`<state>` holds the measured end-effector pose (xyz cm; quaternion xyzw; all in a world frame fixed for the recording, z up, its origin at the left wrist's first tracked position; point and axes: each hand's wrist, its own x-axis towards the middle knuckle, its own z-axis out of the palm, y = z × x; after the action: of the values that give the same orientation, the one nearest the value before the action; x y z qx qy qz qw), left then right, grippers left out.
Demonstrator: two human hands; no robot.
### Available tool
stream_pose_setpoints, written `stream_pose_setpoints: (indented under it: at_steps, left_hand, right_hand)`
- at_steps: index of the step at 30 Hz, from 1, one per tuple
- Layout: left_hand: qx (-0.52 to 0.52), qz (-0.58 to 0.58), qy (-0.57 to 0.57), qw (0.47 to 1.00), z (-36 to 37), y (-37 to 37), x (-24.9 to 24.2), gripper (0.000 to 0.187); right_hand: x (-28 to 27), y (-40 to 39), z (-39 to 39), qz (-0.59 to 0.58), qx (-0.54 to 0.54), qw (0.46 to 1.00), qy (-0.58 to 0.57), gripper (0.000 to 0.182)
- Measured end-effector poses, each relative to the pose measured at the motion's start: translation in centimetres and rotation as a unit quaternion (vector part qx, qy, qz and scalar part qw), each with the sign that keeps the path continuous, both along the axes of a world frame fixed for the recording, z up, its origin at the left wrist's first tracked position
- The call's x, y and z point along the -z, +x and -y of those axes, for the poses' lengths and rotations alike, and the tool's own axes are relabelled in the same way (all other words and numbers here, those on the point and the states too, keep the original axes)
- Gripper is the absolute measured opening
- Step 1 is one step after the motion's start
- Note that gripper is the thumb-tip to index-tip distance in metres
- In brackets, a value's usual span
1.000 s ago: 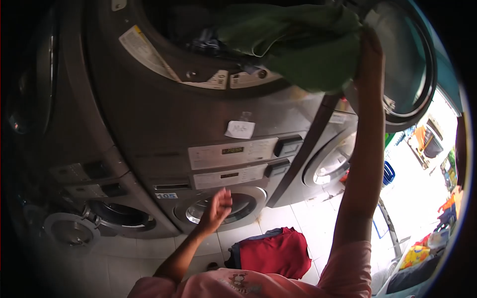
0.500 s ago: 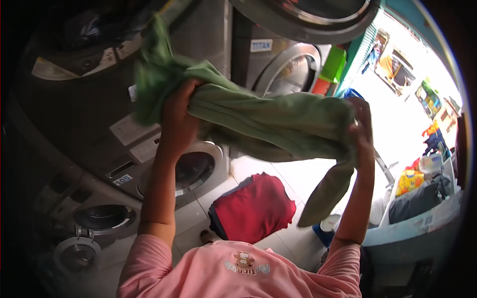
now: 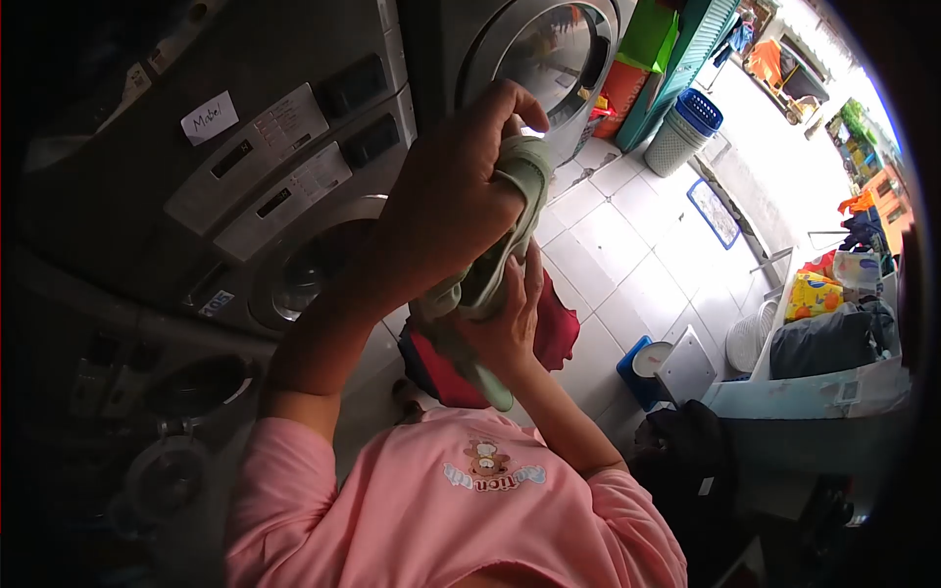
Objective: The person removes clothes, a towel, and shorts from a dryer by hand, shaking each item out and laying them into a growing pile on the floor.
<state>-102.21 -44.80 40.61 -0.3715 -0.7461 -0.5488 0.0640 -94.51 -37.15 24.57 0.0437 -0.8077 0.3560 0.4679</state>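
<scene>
A green garment (image 3: 526,171) is bunched up between my hands in front of my chest. My left hand (image 3: 470,186) is closed around its upper part, with the fingers curled over the far end. Lower down, my right hand (image 3: 508,314) grips the cloth from the right side, fingers pointing up. A loose end of the garment hangs below my right hand. Beneath it, a red and dark pile of cloth (image 3: 556,328) lies low in front of me, partly hidden by my hands and the garment.
Front-loading machines (image 3: 323,265) line the left side, and another round door (image 3: 534,59) stands ahead. Stacked baskets (image 3: 683,132) are by the doorway. On the right are a blue-and-white scale (image 3: 642,367), a black bag (image 3: 686,451) and a counter (image 3: 814,397) with packets and dark cloth.
The green garment was stretched wide between my spread hands; now it is gathered into a bunch. My right hand has moved left and down, close to my left hand. The view has tilted downward.
</scene>
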Motion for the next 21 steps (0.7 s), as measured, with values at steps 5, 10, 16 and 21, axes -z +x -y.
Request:
stream_pose_setpoints:
  at_steps: [5, 10, 16, 21]
  left_hand:
    - [-0.061, -0.124, -0.072, 0.988, 1.5, -1.1, -0.3, 0.029]
    - [-0.144, -0.215, -0.25, 0.933, 4.2, -7.9, 4.3, 0.022]
    - [-0.226, -0.063, -0.232, 0.944, 10.8, -16.6, 15.5, 0.014]
    - [-0.249, -0.178, -0.131, 0.943, 12.0, -14.0, 9.4, 0.014]
  right_hand:
    - [1.7, 0.0, -4.9, 0.097, -0.106, 0.959, -0.244, 0.032]
    - [-0.5, -3.9, -14.9, 0.117, -0.101, 0.922, -0.355, 0.033]
    - [-3.8, -12.0, -18.3, 0.204, 0.027, 0.976, 0.074, 0.027]
    - [-7.6, -15.1, -20.2, 0.086, 0.023, 0.988, 0.124, 0.031]
